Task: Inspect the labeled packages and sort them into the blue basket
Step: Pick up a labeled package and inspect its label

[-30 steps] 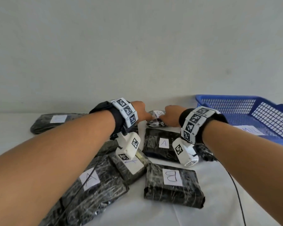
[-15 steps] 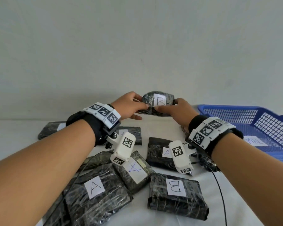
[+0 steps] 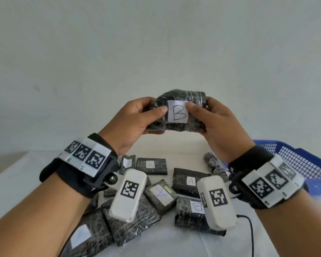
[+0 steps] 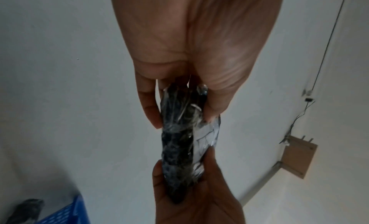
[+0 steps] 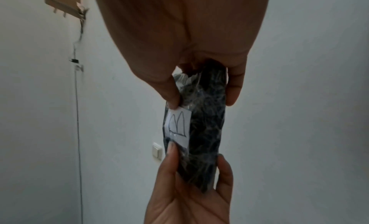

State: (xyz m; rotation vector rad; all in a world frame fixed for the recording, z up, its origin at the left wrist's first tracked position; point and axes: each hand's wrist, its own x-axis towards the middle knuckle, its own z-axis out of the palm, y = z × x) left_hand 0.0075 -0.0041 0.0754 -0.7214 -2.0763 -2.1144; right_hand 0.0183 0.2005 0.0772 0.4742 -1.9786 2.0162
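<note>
Both my hands are up off the table, holding one black wrapped package (image 3: 177,113) between them, well above the pile. My left hand (image 3: 132,120) grips its left end, thumb on the front face just touching the left edge of the white label (image 3: 178,114), fingers curled round the back. My right hand (image 3: 220,123) grips the right end the same way, thumb at the label's right edge. The label faces me and reads B.

From the left wrist view the package (image 4: 179,142) is seen edge-on, pinched between thumb and fingers at both ends. The right wrist view shows the same, label (image 5: 177,126) turned sideways.

Below on the white table (image 3: 174,147), more black packages lie in a loose heap: two marked A at the far middle (image 3: 150,166) and (image 3: 188,181), one with a blue A (image 3: 160,195) overlapping the near-left ones, one marked B (image 3: 191,212) near right, partly behind my right wrist camera (image 3: 216,201). A dark roll (image 3: 211,161) lies far right, just beside the blue basket (image 3: 302,164), which sits at the right edge of the table. A black cable (image 3: 251,232) runs down near right.
</note>
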